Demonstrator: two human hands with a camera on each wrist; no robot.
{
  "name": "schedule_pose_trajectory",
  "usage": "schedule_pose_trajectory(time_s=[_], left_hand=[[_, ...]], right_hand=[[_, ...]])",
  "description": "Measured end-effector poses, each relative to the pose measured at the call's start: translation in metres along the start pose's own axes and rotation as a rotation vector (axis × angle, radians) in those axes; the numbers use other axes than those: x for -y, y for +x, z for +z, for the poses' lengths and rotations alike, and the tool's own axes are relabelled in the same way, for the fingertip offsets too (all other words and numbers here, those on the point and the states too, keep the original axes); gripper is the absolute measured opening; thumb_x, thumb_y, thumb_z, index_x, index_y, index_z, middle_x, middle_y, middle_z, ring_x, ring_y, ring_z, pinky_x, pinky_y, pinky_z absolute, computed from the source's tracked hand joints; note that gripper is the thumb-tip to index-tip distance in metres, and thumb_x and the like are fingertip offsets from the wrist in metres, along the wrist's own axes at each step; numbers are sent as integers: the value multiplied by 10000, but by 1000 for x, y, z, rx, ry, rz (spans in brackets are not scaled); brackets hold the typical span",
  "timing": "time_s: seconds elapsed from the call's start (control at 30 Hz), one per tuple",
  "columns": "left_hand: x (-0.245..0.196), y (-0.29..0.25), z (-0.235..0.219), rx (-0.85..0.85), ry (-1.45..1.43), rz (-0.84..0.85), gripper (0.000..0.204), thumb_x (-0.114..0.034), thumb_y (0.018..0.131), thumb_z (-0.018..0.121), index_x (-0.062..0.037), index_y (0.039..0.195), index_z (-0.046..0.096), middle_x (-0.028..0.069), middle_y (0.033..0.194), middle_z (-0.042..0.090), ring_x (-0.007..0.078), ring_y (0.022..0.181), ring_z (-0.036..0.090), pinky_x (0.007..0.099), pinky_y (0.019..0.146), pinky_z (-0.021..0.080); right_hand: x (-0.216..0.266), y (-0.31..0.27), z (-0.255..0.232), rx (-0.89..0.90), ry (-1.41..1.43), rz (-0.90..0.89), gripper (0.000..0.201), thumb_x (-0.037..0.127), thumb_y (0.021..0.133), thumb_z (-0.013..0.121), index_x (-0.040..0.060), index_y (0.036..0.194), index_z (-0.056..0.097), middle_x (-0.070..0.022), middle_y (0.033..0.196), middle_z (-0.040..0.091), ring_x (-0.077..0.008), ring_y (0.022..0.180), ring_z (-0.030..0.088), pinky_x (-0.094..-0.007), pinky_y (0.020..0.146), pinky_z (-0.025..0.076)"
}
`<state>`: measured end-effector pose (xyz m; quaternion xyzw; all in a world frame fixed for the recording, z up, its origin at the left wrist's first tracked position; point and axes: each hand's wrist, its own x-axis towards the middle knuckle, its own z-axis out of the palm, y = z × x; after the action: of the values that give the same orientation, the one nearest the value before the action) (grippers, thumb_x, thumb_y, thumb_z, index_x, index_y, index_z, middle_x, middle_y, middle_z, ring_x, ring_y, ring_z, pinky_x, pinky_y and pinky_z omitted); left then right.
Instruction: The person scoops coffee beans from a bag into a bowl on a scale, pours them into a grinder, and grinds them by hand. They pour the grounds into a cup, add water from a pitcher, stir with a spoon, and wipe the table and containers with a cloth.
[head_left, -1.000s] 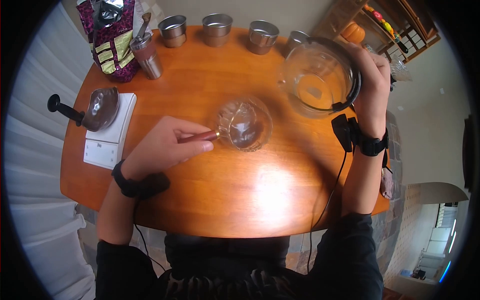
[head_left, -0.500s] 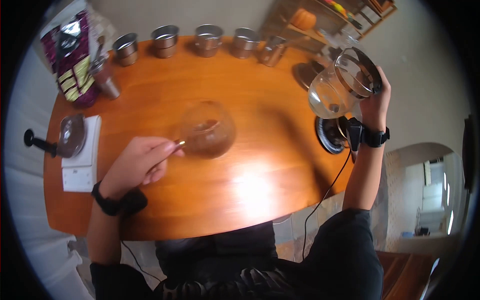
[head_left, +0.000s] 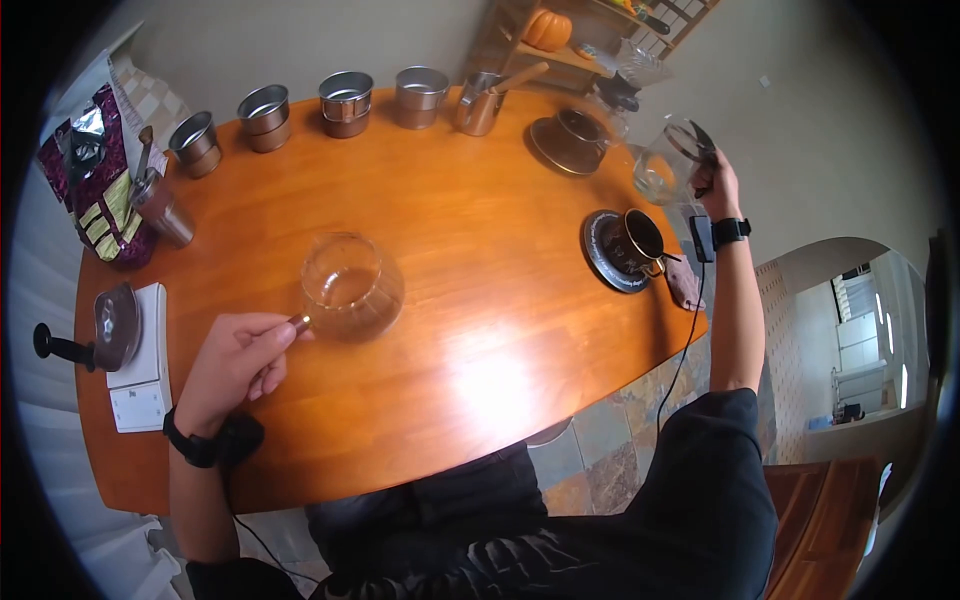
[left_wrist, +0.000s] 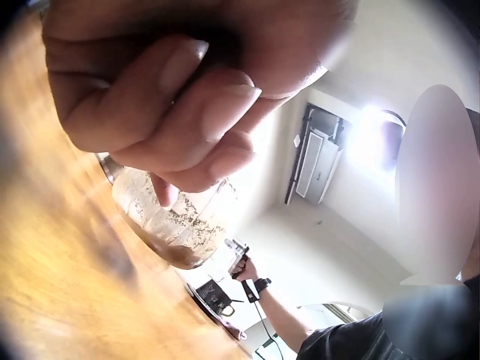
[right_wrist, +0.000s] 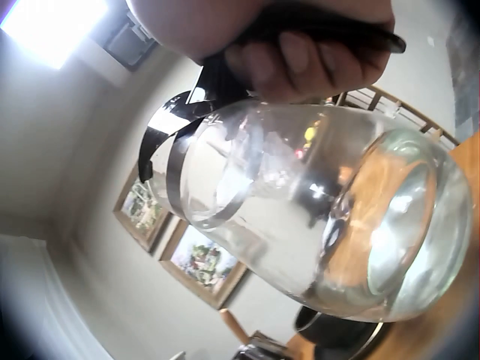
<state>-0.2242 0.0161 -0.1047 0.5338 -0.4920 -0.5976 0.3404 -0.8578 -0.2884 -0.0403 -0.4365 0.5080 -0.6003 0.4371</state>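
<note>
My left hand [head_left: 235, 365] grips the reddish-brown handle of a round glass pot [head_left: 352, 290], which sits low over the middle-left of the table. The left wrist view shows the pot's glass [left_wrist: 176, 240] beyond my curled fingers. At the table's far right, my right hand [head_left: 718, 188] is wrapped around the black handle of a glass coffee carafe [head_left: 657, 175]. In the right wrist view the carafe [right_wrist: 277, 225] is tilted, with clear liquid near its base. Just nearer than the carafe, a black cup [head_left: 632, 245] stands on its black saucer [head_left: 603, 262].
Several metal cups, including one metal cup [head_left: 346, 105], line the table's back edge beside a pitcher [head_left: 478, 108]. A second cup and saucer [head_left: 550, 150] stand back right. At left are a grinder [head_left: 163, 212], a coffee bag [head_left: 105, 190] and a white scale [head_left: 140, 400] beside a brown dish [head_left: 117, 325].
My right hand has carried the carafe away from the pot, out to the far right. The view has turned rightward, bringing the black cups and saucers into sight. My left hand keeps its hold.
</note>
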Motion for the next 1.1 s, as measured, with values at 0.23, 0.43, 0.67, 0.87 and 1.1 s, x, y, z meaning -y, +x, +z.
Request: schedule_pose_trajectory(time_s=[0.23,0.43,0.67,0.87,1.1], left_hand=[[5,2,-3,-44,40,3,331,-227,1044,598,78,1097,718,-10,569,549,34,449,438,202,440,302],[1,0,-4,-39,31,21,306,-203,1026,625,76,1104,725,-18,591,549,36,471,452,201,453,310],[-2,-3,-6,-51,100,-10,303,-116,945,753,63,1189,740,6,728,664,35,571,528,209,515,387],[-2,-4,-4,-5,42,-21,306,-103,926,775,71,1176,744,41,808,722,56,602,568,221,546,432],[0,-5,-5,-7,82,58,292,-129,957,746,65,1174,744,29,724,683,49,567,541,215,522,401]], right_hand=[[-34,25,-15,5,9,126,400,381,1118,496,165,788,430,43,620,301,-125,533,335,-292,500,295],[-50,35,-17,-4,18,158,394,428,1114,512,156,831,473,36,634,346,-123,552,364,-292,515,324],[-51,27,-12,130,-27,162,405,448,1118,496,106,912,562,29,710,381,-134,628,413,-292,604,363],[-44,31,-22,100,-464,78,378,389,1122,491,46,1089,646,-31,843,620,-150,705,561,-300,678,469],[9,29,-37,-82,-1230,-582,354,300,1058,613,-43,1125,671,-49,929,702,-104,844,638,-256,779,507]])
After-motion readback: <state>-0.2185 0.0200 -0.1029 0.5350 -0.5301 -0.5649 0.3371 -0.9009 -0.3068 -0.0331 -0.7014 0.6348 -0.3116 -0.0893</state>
